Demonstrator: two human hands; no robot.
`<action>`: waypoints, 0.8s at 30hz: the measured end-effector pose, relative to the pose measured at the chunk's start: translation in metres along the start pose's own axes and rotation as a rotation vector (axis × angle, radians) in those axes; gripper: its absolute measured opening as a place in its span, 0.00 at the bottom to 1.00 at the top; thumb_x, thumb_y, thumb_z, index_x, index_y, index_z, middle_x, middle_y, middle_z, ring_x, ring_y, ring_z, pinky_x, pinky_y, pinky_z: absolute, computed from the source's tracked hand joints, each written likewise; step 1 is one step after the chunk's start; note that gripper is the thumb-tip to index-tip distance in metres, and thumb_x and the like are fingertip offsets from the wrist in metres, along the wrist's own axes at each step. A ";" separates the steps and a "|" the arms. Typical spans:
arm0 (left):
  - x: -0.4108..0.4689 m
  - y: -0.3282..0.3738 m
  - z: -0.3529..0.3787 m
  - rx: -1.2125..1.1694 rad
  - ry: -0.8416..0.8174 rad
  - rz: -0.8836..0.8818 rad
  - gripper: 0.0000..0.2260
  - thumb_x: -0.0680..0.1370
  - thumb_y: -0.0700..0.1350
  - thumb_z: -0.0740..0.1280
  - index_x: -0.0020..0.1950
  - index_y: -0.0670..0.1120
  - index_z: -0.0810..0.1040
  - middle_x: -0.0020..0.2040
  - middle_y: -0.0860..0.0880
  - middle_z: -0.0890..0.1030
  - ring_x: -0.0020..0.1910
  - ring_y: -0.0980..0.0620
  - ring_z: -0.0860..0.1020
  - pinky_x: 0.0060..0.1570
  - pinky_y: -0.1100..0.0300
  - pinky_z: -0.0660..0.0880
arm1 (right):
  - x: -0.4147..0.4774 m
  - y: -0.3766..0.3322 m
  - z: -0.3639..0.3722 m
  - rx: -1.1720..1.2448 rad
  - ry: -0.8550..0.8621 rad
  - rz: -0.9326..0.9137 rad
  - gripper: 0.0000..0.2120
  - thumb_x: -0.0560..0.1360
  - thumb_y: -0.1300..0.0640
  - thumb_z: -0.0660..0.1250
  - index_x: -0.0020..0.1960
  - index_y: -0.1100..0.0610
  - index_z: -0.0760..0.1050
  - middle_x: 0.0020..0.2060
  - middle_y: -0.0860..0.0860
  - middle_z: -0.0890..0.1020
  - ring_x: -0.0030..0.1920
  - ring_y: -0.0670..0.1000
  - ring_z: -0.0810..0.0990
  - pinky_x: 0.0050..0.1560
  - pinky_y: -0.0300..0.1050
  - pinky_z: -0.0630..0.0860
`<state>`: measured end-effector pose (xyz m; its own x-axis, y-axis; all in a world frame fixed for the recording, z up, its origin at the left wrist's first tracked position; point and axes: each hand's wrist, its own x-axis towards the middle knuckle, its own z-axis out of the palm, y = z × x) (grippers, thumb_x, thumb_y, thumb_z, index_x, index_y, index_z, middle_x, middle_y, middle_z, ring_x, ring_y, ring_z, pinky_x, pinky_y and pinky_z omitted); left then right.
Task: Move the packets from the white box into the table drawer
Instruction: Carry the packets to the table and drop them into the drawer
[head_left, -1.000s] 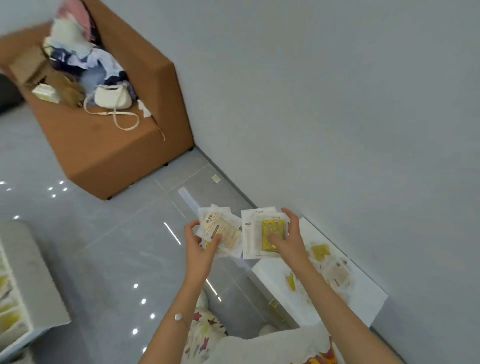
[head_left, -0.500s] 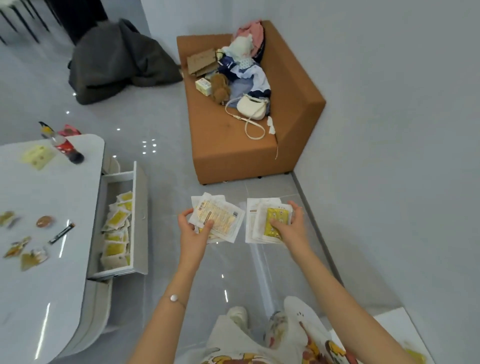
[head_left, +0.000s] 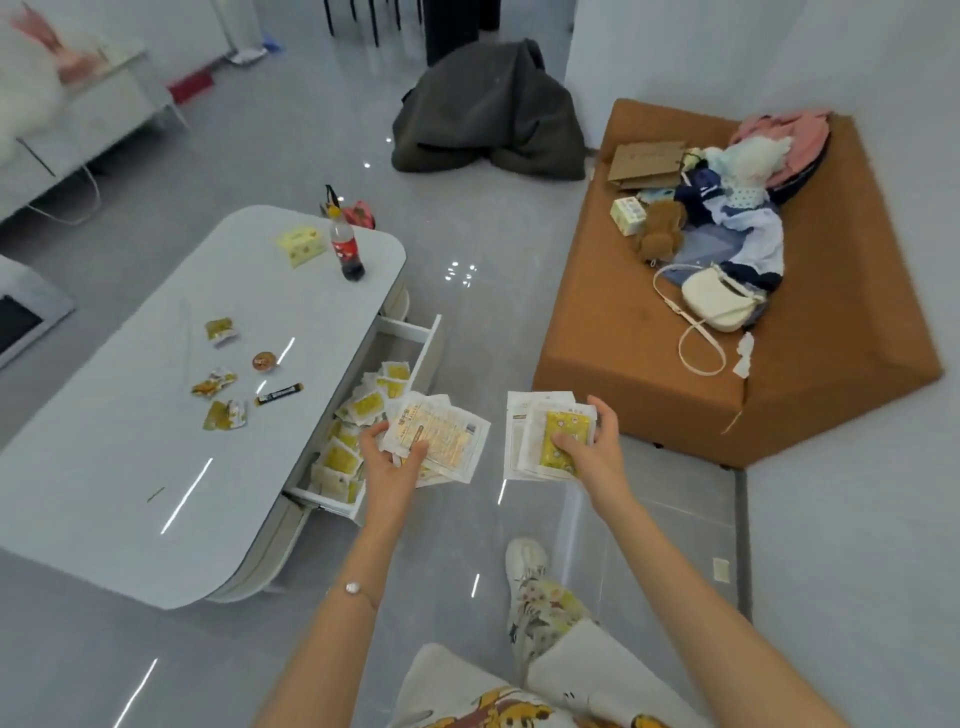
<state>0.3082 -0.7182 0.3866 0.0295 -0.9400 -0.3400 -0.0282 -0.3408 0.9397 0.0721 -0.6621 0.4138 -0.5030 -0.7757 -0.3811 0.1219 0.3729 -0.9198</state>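
My left hand (head_left: 390, 464) grips a fanned stack of white-and-yellow packets (head_left: 441, 434) just right of the open table drawer (head_left: 428, 343). My right hand (head_left: 589, 452) holds a second stack of packets (head_left: 540, 431), its top one showing a yellow panel. Both stacks hang over the grey floor, a little apart from each other. The drawer sticks out from the side of the white table (head_left: 130, 452) and holds several yellow packets (head_left: 345, 447). The white box is out of view.
On the table stand a cola bottle (head_left: 347, 248), a yellow box (head_left: 298, 245) and several small snack wrappers (head_left: 218, 387). An orange sofa (head_left: 675, 384) with clothes and a white bag (head_left: 719, 301) is to the right. A dark heap (head_left: 488, 130) lies on the floor behind.
My view has swung left from the wall and the white box to the table and its open drawer. Both hands still hold their packet stacks, now close to the drawer.
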 end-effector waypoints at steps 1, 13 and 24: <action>0.013 0.003 0.002 -0.008 0.040 -0.016 0.22 0.76 0.37 0.69 0.63 0.50 0.62 0.56 0.48 0.77 0.53 0.52 0.80 0.48 0.55 0.80 | 0.018 -0.008 0.006 -0.010 -0.031 -0.004 0.32 0.73 0.69 0.68 0.70 0.50 0.60 0.53 0.48 0.76 0.49 0.47 0.79 0.50 0.43 0.78; 0.106 0.016 0.009 -0.202 0.440 -0.211 0.23 0.76 0.36 0.69 0.64 0.47 0.62 0.57 0.46 0.76 0.50 0.48 0.80 0.50 0.46 0.79 | 0.195 -0.084 0.088 -0.235 -0.388 0.025 0.33 0.73 0.65 0.70 0.71 0.49 0.60 0.58 0.51 0.76 0.55 0.52 0.79 0.58 0.54 0.77; 0.170 -0.027 -0.060 -0.456 0.747 -0.373 0.23 0.76 0.35 0.68 0.64 0.49 0.61 0.60 0.44 0.75 0.55 0.43 0.78 0.50 0.45 0.78 | 0.278 -0.075 0.244 -0.396 -0.704 0.067 0.33 0.72 0.70 0.70 0.71 0.55 0.61 0.60 0.58 0.76 0.53 0.53 0.80 0.44 0.41 0.80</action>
<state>0.3737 -0.8679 0.3056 0.5934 -0.4638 -0.6578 0.5000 -0.4281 0.7528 0.1321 -1.0305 0.3541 0.1668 -0.8347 -0.5248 -0.2459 0.4802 -0.8420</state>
